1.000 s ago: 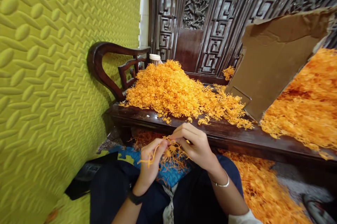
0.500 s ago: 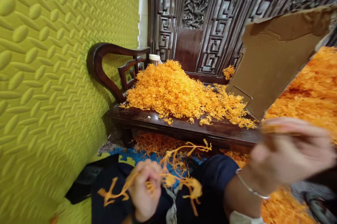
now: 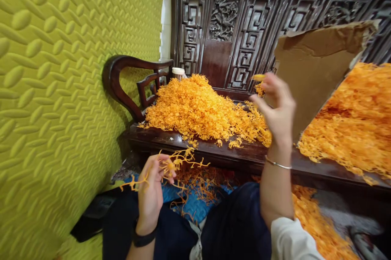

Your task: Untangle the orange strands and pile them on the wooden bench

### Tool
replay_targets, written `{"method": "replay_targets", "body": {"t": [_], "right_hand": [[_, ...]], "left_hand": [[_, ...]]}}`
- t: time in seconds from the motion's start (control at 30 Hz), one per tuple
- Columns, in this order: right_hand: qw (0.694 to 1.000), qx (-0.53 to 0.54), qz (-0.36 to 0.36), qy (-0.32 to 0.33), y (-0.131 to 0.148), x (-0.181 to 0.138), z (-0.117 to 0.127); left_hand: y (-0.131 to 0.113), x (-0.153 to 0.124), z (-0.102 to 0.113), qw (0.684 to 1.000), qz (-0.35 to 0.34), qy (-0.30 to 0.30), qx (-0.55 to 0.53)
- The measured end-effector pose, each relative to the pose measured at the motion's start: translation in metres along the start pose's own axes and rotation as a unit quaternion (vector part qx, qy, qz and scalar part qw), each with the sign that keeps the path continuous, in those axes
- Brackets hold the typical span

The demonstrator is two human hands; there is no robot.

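My left hand (image 3: 152, 188), low and left of centre above my lap, is closed round a tangle of thin, branching orange plastic sprues (image 3: 183, 158) that stick out on both sides. Up in front of the cardboard, my right hand (image 3: 279, 113) has thumb and fingers spread apart. A small orange piece (image 3: 258, 77) is at its fingertips; whether it still touches them I cannot tell. Beyond the hands, a heap of small spider-like orange pieces (image 3: 195, 109) covers the left part of the dark wooden bench (image 3: 159, 134).
An upright cardboard sheet (image 3: 311, 64) divides this heap from a larger orange pile (image 3: 351, 130) on the right. Stripped orange strands (image 3: 201, 182) lie below the bench on a blue mat (image 3: 198, 207). A white-lidded jar (image 3: 178, 72) stands behind the heap, beside the curved armrest (image 3: 113, 77).
My right hand has swung from the lower right up and left to the cardboard, and its fingers have opened. My left hand has risen slightly to the left, still holding the sprues.
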State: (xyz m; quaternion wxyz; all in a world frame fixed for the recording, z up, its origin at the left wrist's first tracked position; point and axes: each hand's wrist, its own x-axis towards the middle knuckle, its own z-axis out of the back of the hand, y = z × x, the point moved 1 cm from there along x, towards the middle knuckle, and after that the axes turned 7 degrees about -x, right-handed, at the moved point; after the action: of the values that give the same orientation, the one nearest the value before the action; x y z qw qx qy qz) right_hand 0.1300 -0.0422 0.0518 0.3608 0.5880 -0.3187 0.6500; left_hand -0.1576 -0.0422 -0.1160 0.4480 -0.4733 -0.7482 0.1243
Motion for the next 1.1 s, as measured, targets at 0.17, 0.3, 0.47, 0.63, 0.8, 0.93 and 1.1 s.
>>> {"method": "replay_targets", "body": {"t": [0.17,0.3,0.47,0.63,0.8,0.93,1.1], "right_hand": [[0.951,0.133,-0.014,0.278,0.03,-0.061,-0.054],[0.906,0.262,-0.035,0.33,0.076,-0.097,-0.064],[0.924,0.153,0.106,0.333,0.106,-0.106,-0.062],[0.921,0.178,0.079,0.338,0.099,-0.102,-0.049],[0.907,0.233,0.011,0.35,0.088,-0.095,-0.043],[0.898,0.326,-0.084,0.283,0.097,-0.103,-0.048],[0.895,0.377,-0.182,0.155,0.108,-0.107,-0.038]], "left_hand": [[0.009,0.001,-0.001,0.999,0.049,0.02,-0.001],[0.014,-0.001,-0.005,0.996,0.078,0.044,0.029],[0.02,-0.007,-0.009,0.989,0.106,0.074,0.068],[0.023,-0.006,-0.015,0.984,0.075,0.082,0.139],[0.026,-0.006,-0.018,0.973,0.056,0.126,0.183],[0.03,-0.023,-0.022,0.97,-0.007,0.121,0.212],[0.029,-0.048,-0.029,0.97,-0.097,0.011,0.222]]}}
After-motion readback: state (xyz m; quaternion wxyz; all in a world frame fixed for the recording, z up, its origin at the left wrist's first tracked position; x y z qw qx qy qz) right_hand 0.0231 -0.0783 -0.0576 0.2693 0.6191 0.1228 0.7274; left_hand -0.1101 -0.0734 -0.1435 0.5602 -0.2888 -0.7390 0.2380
